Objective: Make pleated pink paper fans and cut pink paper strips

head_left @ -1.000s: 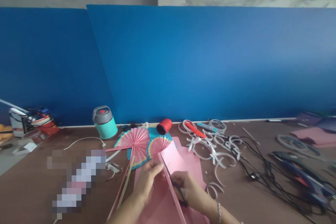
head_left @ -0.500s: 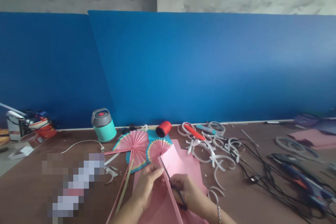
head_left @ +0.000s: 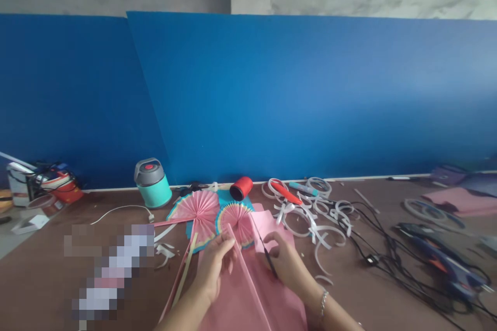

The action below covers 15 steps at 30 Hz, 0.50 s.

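My left hand (head_left: pixel 216 262) pinches the far end of a long, narrow folded strip of pink paper (head_left: pixel 247 278). To its right, my right hand (head_left: pixel 281 257) is closed on dark-handled scissors (head_left: pixel 267 256), whose blades point away from me. The scissors are apart from the folded strip, over larger pink paper (head_left: pixel 285 300) on the table. Just beyond my hands lie two pleated paper fans, a pink one edged in yellow and blue (head_left: pixel 198 212) and a smaller rosette (head_left: pixel 235 221). Pink and cream strips (head_left: pixel 183 275) lie left of my left wrist.
A red thread spool (head_left: pixel 241 188) and a turquoise lidded container (head_left: pixel 154 186) stand at the back. White curled strips (head_left: pixel 301 217) and a red cutter-like tool (head_left: pixel 286 192) lie to the right. Black cables (head_left: pixel 392 264) run by a blue tool (head_left: pixel 442 264). A blue partition (head_left: pixel 295 98) rises behind.
My right hand with the scissors has moved right, away from the folded strip. My left hand has shifted slightly left and still holds the strip.
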Available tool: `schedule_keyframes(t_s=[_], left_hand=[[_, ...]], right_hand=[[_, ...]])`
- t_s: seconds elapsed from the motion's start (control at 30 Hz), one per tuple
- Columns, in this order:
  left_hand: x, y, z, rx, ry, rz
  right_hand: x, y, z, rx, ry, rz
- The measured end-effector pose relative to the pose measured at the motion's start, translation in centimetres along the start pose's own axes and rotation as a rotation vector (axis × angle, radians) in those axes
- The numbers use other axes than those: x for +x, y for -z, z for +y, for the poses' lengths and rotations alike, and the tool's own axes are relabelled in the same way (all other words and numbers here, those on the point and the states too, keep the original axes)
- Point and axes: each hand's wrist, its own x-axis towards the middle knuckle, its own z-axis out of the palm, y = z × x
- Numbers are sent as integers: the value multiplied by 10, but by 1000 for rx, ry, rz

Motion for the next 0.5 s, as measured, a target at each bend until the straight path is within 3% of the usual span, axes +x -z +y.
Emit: schedule_keyframes(t_s=[0.23, 0.33, 0.5], left_hand=[[2, 1, 2, 4, -14, 63], [1, 0, 3, 24, -25, 66], [-2, -2, 7, -14, 5, 81]], right_hand=[[10, 27, 2, -584, 108, 295], [10, 32, -2, -762, 63, 292], [7, 31, -5, -815, 66, 278]])
